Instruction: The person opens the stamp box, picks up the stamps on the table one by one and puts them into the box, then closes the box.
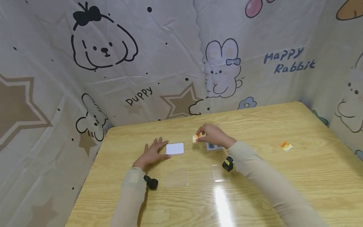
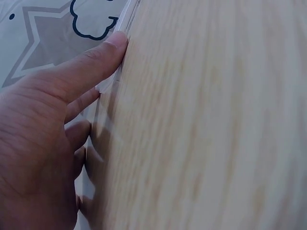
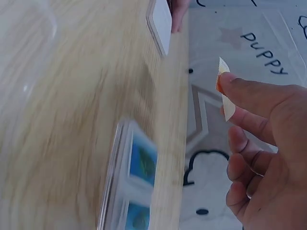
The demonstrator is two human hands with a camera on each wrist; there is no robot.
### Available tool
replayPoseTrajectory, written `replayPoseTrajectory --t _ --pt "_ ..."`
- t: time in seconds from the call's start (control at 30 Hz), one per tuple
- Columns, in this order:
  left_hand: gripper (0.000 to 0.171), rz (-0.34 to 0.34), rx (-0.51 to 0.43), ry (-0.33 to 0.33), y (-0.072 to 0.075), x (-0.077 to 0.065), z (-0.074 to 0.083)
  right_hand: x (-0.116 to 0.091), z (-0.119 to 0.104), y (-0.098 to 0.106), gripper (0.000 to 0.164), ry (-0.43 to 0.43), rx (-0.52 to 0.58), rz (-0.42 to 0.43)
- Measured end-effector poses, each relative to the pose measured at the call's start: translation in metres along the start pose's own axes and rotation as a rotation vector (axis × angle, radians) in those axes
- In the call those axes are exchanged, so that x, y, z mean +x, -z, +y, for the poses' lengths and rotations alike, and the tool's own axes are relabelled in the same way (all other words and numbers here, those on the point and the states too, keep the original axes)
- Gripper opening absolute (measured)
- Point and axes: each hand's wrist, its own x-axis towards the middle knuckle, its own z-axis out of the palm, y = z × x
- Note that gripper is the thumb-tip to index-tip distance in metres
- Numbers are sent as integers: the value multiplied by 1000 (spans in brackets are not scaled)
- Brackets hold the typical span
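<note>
A white card stack point(image 1: 175, 148) lies flat left of the table's middle. My left hand point(image 1: 152, 152) holds its left end between thumb and forefinger, the other fingers spread on the table; the thumb rests along the stack's edge point(image 2: 125, 21) in the left wrist view. Raised above the table, my right hand point(image 1: 212, 134) pinches a small orange-and-white piece with zigzag edges point(image 3: 223, 91) between thumb and forefinger. Below that hand sits a card stack with blue pictures point(image 1: 213, 147), partly hidden by the hand and wrist.
Two clear plastic covers lie nearer the front, a left cover point(image 1: 176, 178) and a right cover point(image 1: 218, 174) partly behind the right wrist camera. Another small orange-and-yellow piece point(image 1: 286, 146) lies at the right. A printed cloth point(image 1: 170, 63) hangs behind the table point(image 1: 255, 126).
</note>
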Motion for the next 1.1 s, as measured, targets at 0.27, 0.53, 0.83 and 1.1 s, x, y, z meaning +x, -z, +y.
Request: replayPoseTrajectory --t 0.27,0.53,0.83,1.1 --pt "83 -13 -13 7 3 -3 -1 22 -21 -20 34 16 -19 -51" --pt "83 5 -28 3 2 -1 -3 41 -32 -39 32 41 -21 -83" --pt "83 5 -41 -15 0 0 -3 52 -46 -56 31 48 5 -130" --pt "82 21 -26 -17 -3 -2 -8 59 -59 -70 34 58 -43 -119"
